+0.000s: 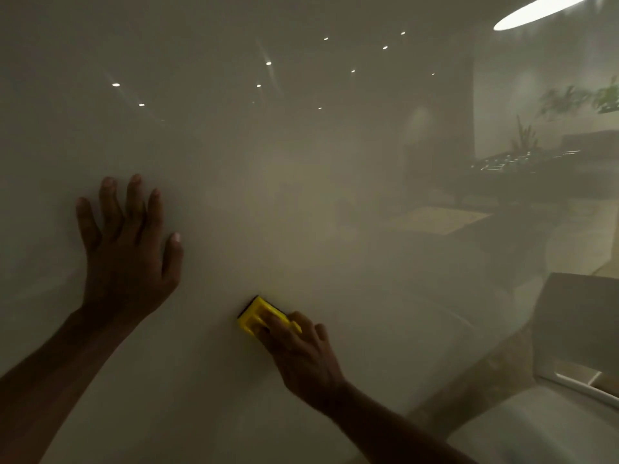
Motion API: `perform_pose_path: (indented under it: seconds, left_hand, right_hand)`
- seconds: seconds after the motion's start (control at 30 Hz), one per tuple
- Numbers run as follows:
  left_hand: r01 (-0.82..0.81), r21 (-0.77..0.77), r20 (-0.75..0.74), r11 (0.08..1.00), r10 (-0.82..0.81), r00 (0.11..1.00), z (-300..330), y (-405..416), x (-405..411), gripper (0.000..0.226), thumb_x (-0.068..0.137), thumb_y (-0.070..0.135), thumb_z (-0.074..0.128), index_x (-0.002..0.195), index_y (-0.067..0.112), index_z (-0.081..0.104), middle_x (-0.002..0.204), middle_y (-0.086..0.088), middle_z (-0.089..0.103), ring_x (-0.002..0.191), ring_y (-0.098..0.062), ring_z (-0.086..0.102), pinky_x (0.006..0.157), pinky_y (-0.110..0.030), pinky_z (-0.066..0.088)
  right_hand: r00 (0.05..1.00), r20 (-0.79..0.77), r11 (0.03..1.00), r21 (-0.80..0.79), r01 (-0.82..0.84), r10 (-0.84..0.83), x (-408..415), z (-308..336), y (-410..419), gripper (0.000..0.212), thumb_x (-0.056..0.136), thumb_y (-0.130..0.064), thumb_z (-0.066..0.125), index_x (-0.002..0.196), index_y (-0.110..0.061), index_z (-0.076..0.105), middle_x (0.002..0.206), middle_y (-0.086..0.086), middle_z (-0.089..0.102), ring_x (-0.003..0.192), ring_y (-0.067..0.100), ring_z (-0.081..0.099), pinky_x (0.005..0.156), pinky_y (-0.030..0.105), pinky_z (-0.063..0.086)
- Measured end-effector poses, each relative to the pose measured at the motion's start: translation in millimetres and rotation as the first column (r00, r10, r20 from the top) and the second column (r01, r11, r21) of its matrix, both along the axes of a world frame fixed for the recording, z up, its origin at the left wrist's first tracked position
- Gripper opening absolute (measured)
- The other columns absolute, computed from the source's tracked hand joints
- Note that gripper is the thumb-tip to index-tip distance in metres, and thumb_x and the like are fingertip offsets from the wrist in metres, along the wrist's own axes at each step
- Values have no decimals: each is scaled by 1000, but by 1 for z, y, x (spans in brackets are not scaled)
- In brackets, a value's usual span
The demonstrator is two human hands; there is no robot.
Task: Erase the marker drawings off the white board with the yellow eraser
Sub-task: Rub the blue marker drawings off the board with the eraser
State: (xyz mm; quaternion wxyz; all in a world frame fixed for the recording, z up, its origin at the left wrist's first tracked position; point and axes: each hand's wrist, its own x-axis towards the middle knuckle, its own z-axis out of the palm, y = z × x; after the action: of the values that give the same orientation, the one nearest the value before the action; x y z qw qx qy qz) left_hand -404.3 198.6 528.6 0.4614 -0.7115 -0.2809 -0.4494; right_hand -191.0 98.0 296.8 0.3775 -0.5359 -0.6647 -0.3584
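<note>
The glossy white board [268,182] fills nearly the whole view, dim and hazy, with no marker lines that I can make out on it. My left hand [127,249] lies flat against the board at the left, fingers spread and pointing up, holding nothing. Lower and right of it, my right hand [298,349] presses the yellow eraser [256,316] against the board; the fingers cover the eraser's right half, and its dark pad edge faces the surface.
The board mirrors the room behind: ceiling spotlights [268,63], a bright oval lamp [536,11] at top right, green plants [576,98] and dark furniture [522,165] on the right. A pale chair-like shape [576,326] is reflected at the lower right.
</note>
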Motion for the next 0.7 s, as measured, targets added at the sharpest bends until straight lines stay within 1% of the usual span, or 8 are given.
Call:
perform_pose_path:
  seconds: [0.07,0.13,0.23,0.3,0.47,0.57,0.63,0.7]
  left_hand:
    - [-7,5,2,1000,7,1000,3,1,6,60,102,33,37,155,5,34,168,-23,23,157,-47,9,125,-66,0]
    - [-15,10,2,1000,15,1000,3,3,10,60,101,33,38,155,6,35,167,-23,24,158,-47,9,125,-66,0]
    - [-31,7,6,999,31,999,3,3,15,60,101,33,38,155,6,36,167,-24,25,158,-46,8,125,-69,2]
    - [-38,3,16,999,38,999,4,3,19,60,102,34,36,155,6,35,167,-24,24,159,-45,6,124,-69,0]
    - [-46,30,21,999,45,999,7,3,39,62,101,35,36,157,9,34,168,-24,22,159,-41,3,125,-66,-6]
    - [-26,44,8,999,26,1000,11,4,51,62,101,35,36,157,8,34,168,-23,22,159,-42,4,125,-66,-6]
    - [-21,46,8,999,21,1000,14,4,55,62,101,35,37,157,9,35,168,-23,23,159,-42,5,125,-67,-3]
    - [-18,51,8,999,18,1000,16,4,54,62,101,36,38,156,9,35,167,-24,24,159,-41,6,125,-67,-2]
  right_hand:
    - [1000,4,1000,6,29,-29,35,19,2,68,97,-29,49,159,-38,23,168,-10,19,127,34,47,82,45,51]
    - [953,-281,985,87,146,-116,76,43,2,61,96,-23,51,155,-21,38,161,9,38,121,43,53,86,50,53]
    - [601,-793,952,98,290,-102,118,73,1,61,96,-12,61,153,-8,40,161,18,35,121,46,52,101,48,45]
    - [501,-860,943,80,324,-99,113,79,1,65,95,-10,62,154,-8,37,163,15,29,124,46,51,103,47,43]
    - [956,-286,997,20,70,-61,50,39,-2,75,96,-25,56,161,-21,18,167,6,26,129,40,49,94,49,48]
    - [999,53,1000,-27,1,1,61,36,-4,71,95,-34,53,160,-37,22,169,-9,16,128,33,46,81,44,51]
    - [994,-113,996,92,20,-10,88,45,0,61,95,-29,57,153,-22,41,163,4,34,125,40,54,85,49,54]
    - [856,-513,971,162,176,-69,120,56,3,57,95,-17,60,149,-2,46,156,20,42,123,49,56,96,52,50]
